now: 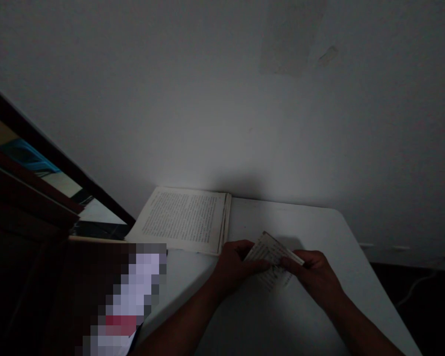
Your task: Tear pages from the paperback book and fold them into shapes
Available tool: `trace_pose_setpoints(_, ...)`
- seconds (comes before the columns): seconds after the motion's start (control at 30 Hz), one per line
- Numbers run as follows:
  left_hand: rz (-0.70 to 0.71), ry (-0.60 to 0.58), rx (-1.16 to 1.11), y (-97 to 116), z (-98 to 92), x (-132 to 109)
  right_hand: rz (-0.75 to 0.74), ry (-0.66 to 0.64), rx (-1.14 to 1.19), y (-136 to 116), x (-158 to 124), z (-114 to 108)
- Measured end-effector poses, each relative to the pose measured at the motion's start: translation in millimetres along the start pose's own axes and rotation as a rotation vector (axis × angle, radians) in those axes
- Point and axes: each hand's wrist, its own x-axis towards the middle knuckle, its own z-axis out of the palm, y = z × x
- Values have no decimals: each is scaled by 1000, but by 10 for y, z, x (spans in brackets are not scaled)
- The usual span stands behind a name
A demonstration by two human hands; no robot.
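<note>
Left hand (234, 267) and right hand (315, 274) both grasp a folded printed page (271, 256) over the table (319, 222); open book (185, 217) at 10 o'clock.

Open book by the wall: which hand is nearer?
Left. The left hand sits just below the open book; the right hand is farther right, both gripping the folded page.

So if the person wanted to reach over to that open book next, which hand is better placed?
Probably the left hand. It grips the folded printed paper on the side nearest the open book, which lies to its left on the white table. The right hand would have to cross over.
</note>
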Motion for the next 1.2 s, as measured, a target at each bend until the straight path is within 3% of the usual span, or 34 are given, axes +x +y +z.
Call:
trace_pose_setpoints(0.17, 29, 64, 14, -32, 6, 7, -17, 7, -15, -17, 2, 39)
trace_pose_setpoints(0.3, 17, 50, -20, -27, 19, -1, 16, -21, -2, -53, -11, 88)
trace_pose_setpoints(0.6, -89, -45, -122, -7, 14, -12, 79, -172, 361, -35, -25, 97)
trace_pose_setpoints(1.2, -58, 6, -288, -19, 26, -6, 120, -121, 555, -1, -1, 27)
